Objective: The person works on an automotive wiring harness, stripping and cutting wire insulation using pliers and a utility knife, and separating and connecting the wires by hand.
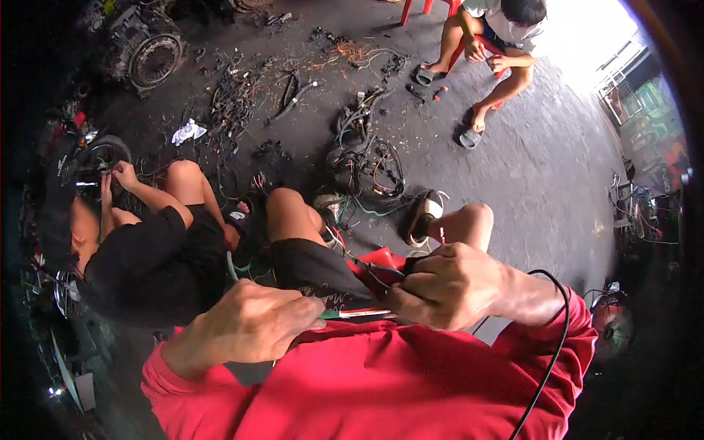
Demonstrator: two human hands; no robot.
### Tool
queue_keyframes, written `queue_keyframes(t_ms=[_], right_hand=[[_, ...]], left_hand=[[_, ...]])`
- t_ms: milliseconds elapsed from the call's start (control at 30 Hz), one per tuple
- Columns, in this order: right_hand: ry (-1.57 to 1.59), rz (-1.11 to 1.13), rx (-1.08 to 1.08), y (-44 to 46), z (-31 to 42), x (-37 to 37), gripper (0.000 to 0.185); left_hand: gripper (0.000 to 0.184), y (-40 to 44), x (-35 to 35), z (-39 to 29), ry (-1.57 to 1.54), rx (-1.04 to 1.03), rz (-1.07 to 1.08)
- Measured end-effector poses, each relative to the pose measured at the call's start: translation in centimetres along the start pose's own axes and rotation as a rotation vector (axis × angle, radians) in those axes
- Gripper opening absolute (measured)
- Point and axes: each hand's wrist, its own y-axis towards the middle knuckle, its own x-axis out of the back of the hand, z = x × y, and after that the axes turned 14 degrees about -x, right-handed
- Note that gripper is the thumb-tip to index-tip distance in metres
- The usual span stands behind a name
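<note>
Close to my red shirt (352,381), my left hand (257,323) is closed around one end of a thin bundle of green, white and red wires (363,313). My right hand (447,287) is closed on the other end, so the wires run level between the two fists. Dark cables (381,275) also reach my right hand from beyond it. Behind the hands a red object (381,258) lies between my legs, partly hidden by the cables. The fingertips of both hands are partly out of sight.
A coiled wiring harness (374,172) lies on the floor past my shoes. Scattered wire scraps (238,103) are farther left. A person in black (161,257) sits at my left, and another person (491,55) sits on a red stool ahead.
</note>
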Motion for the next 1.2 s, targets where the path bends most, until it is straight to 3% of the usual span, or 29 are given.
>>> queue_keyframes(t_ms=[200, 300, 400, 467, 500, 567, 600, 633, 733, 833, 933, 1200], right_hand=[[-0.011, 0.136, -0.058, -0.2, 0.1, 1.3, 0.014], [0.178, 0.098, -0.343, -0.5, -1.5, 2.1, 0.018], [0.072, 0.116, -0.449, -2.0, -2.4, 3.4, 0.013], [0.421, 0.067, -0.279, -1.9, -2.6, 3.1, 0.019], [0.422, 0.066, -0.276, -2.0, -2.5, 2.8, 0.019], [0.948, -0.147, -0.266, -2.2, -2.1, 1.5, 0.026], [1.253, -0.294, -0.153, -1.6, -1.0, -0.5, 0.022], [1.437, -0.26, 0.006, -1.0, -0.6, -1.7, 0.022], [1.637, -0.292, 0.167, 0.1, 1.1, -2.8, 0.024], [2.179, -0.687, -0.68, -0.1, 4.4, -0.9, 0.022], [1.963, -0.631, -0.691, -0.5, 4.8, -0.1, 0.026], [1.849, -0.694, -0.611, -1.9, 5.4, 1.3, 0.026]], left_hand=[[0.017, 0.2, 0.8, 0.1, -0.04, 0.055, 0.004], [0.013, -0.5, 1.5, 0.9, -0.007, 0.135, -0.047], [0.005, -1.9, 1.8, 1.2, -0.017, 0.325, -0.161], [0.005, -1.7, 2.1, 1.0, -0.04, 0.307, -0.126], [0.006, -1.5, 2.1, 0.9, -0.071, 0.291, -0.089], [0.007, -1.2, 1.6, 0.7, -0.083, 0.304, -0.108], [0.008, -1.1, 1.1, 0.7, -0.143, 0.317, -0.105], [0.009, -1.1, 0.7, 0.7, -0.205, 0.335, -0.103], [0.013, -1.1, 0.2, 0.4, -0.176, 0.243, -0.043], [0.019, -1.5, -0.4, -0.2, -0.091, 0.112, -0.023], [0.023, -1.8, -0.9, -0.8, -0.062, 0.064, -0.053], [0.019, -1.0, -0.4, -0.6, -0.148, 0.032, -0.043]])
